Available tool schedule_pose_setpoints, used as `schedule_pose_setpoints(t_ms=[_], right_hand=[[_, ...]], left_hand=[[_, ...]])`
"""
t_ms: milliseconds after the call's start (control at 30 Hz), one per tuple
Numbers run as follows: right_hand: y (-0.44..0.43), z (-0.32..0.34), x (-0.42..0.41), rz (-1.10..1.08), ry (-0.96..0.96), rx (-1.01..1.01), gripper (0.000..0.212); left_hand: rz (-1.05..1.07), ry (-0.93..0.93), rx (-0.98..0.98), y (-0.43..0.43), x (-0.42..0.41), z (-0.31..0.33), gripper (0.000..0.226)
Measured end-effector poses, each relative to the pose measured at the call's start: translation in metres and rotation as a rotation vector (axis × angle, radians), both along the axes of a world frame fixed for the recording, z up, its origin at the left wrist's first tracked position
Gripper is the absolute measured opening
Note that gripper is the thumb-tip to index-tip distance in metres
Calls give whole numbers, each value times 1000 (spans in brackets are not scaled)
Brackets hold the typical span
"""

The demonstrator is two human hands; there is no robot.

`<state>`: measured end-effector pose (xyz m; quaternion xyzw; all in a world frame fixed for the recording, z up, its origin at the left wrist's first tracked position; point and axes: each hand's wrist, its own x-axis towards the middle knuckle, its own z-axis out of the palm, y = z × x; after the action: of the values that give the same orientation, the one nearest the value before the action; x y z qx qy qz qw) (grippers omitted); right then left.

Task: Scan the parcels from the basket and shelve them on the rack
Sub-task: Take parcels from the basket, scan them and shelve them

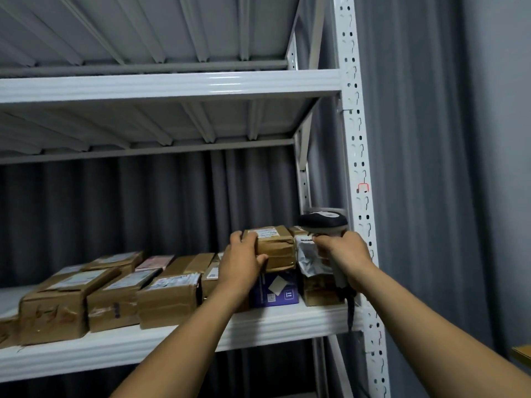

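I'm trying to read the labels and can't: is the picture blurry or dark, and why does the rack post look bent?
Head view: dim, even light, one glare streak on the upper shelf beam; the wide lens bows the rack post; the scanner in the right hand is motion-smeared; parcel labels are too soft to read.

Taped brown parcel lies flat atop blue box on white rack.

About a dozen parcels, one scanner, one rack.
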<state>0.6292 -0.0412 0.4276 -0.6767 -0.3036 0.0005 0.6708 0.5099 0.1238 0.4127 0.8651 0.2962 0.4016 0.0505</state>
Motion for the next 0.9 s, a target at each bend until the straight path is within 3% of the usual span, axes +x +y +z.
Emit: schedule_pose_setpoints(t_ms=[267, 467, 733, 800, 900], right_hand=[[-4, -3, 22, -53, -75, -114, 17], [0, -7, 21, -57, -115, -199, 20], [-20, -15, -22, -9, -183, -229, 13], [-25, -26, -37, 27, -156, -227, 2], [-32, -55, -59, 103, -105, -290, 11]], left_hand=[[33, 71, 76, 26, 40, 6, 38], [-21, 116, 60, 41, 51, 3, 52], [-24, 183, 139, 24, 3, -1, 58], [-36, 186, 152, 18, -15, -10, 59], [-61, 212, 149, 7, -45, -38, 56]])
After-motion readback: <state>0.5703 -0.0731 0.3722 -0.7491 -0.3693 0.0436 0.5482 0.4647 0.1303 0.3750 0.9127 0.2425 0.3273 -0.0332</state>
